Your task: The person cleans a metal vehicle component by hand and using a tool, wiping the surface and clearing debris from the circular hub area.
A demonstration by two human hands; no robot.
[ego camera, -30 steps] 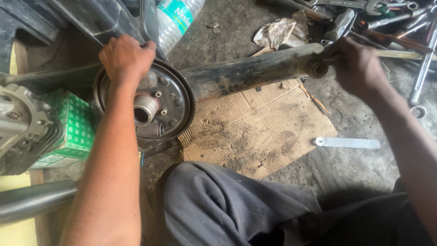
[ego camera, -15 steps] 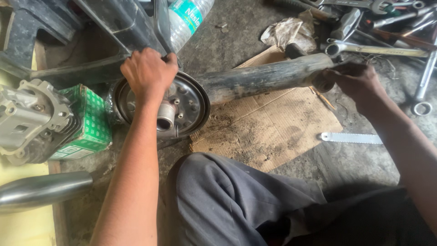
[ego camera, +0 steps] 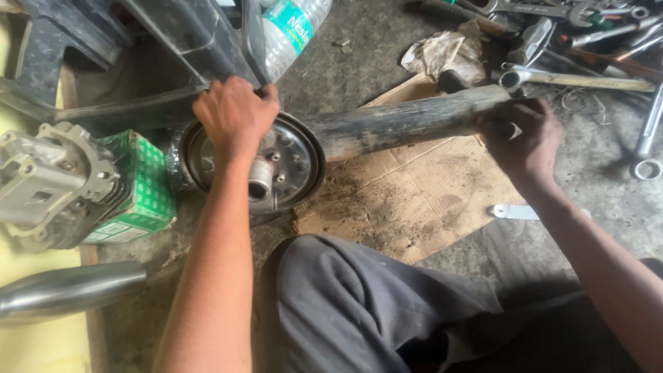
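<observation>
A round metal hub plate (ego camera: 283, 169) with a centre sleeve sits on the floor at the end of a long dirty black tube (ego camera: 407, 124). My left hand (ego camera: 235, 114) grips the top rim of the hub plate. My right hand (ego camera: 521, 138) is closed around the far right end of the tube. The tube lies across a stained sheet of cardboard (ego camera: 414, 200). My knee in grey trousers (ego camera: 345, 304) is just below the hub.
An engine part (ego camera: 48, 183) rests on a green patterned box (ego camera: 138, 186) at left, with a chrome tapered pipe (ego camera: 62, 293) below it. A plastic water bottle (ego camera: 293, 31) lies at top. Several spanners and tools (ego camera: 587, 76) crowd the top right. A flat metal strip (ego camera: 518, 212) lies by the cardboard.
The view has shifted, so hub and tube sit further right and lower in frame. Both hands keep their hold; my right hand has closed more fully over the tube's end.
</observation>
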